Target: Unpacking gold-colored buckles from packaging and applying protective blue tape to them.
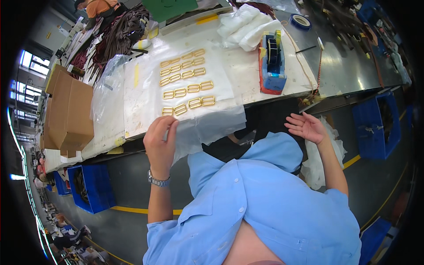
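Gold-coloured metal slide buckles (187,90) lie in several rows on a translucent plastic sheet (225,95), which drapes over the bench's front edge. My left hand (160,134) is at that edge, just in front of the nearest row and beside the sheet's left side. Its fingers and thumb are drawn together at the tips; whether they pinch the sheet or anything small is hidden. Off the bench to the right, my right hand (308,127) is held palm up with its fingers apart, and nothing lies in it.
A cardboard box (70,115) stands at the bench's left end, beside clear plastic (108,90). A blue tape dispenser (273,64) sits on the right, near white crumpled wrapping (243,26) and a blue tape roll (300,21). Blue bins (375,128) flank the bench. A person (99,8) is far left.
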Demonstrator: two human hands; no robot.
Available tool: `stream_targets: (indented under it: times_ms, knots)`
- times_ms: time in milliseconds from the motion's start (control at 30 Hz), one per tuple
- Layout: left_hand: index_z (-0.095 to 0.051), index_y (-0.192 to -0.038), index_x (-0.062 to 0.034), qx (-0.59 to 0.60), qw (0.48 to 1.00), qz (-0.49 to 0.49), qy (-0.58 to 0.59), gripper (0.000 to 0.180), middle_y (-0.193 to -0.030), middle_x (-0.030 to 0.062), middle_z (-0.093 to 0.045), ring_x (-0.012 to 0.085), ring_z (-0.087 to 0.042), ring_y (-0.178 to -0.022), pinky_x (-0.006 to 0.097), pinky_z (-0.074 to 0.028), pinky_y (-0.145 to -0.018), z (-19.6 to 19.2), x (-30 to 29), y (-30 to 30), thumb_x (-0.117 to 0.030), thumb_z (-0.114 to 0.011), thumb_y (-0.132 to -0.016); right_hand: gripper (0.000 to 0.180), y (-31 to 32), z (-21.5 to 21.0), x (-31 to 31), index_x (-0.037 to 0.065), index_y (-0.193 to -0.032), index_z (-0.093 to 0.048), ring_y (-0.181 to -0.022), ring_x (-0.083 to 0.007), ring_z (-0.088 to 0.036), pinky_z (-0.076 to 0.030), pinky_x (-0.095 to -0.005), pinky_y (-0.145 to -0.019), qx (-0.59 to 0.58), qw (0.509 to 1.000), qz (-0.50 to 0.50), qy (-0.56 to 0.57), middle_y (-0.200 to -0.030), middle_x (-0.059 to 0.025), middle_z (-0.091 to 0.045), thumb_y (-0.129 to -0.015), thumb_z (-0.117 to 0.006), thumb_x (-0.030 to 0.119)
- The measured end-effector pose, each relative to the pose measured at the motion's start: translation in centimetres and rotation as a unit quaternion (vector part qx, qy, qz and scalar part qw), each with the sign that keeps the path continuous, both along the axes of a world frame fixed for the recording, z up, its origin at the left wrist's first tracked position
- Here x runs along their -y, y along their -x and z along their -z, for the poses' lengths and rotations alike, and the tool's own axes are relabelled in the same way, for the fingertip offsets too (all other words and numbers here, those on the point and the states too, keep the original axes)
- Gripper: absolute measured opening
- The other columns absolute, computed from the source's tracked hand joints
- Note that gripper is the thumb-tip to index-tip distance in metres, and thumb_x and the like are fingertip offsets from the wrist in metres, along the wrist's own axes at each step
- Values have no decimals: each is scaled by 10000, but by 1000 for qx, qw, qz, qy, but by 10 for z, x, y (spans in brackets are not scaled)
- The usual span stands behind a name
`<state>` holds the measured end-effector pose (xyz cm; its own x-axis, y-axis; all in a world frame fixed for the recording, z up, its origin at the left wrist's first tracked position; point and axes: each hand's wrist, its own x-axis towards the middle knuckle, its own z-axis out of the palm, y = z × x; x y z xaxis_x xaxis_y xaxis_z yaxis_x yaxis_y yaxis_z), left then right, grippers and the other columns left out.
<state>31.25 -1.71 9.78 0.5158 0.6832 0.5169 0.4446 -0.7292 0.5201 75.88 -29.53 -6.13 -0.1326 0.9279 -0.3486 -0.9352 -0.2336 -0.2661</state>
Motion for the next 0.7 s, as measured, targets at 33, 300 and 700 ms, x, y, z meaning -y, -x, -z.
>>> stream_targets:
  times_ms: [33, 300, 700]
  knots:
    - [-714, -984, -7, -29, 998, 38, -45, 84, -980, 113, -742, 289, -698, -830, 372, -558, -752, 0, -2, -20, -61, -768, -948, 544, -19, 27, 16, -77, -1528, -517, -1513, -469, -464, -385, -564, -1274, -42, 999, 20, 3, -1576, -296, -536, -1159, -475, 321]
    - [-678, -976, -58, -264, 933, 206, -131, 93, -934, 98, -665, 312, -638, -908, 442, -534, -803, 16, -44, -90, -83, -746, -917, 501, 41, 119, 40, 0, -1485, -627, -1261, -199, -669, -497, -300, -1080, 417, 871, 146, 215, -1414, -114, -710, -1143, -539, 355]
    - [-613, -973, -44, -342, 907, 217, -112, 115, -906, 127, -612, 309, -626, -917, 438, -529, -808, 6, -51, -115, -31, -670, -874, 310, 51, -163, -30, -58, -1268, -709, -991, -194, -743, -579, -312, -869, 684, 728, 53, 13, -1221, -181, -749, -1068, -640, 169]
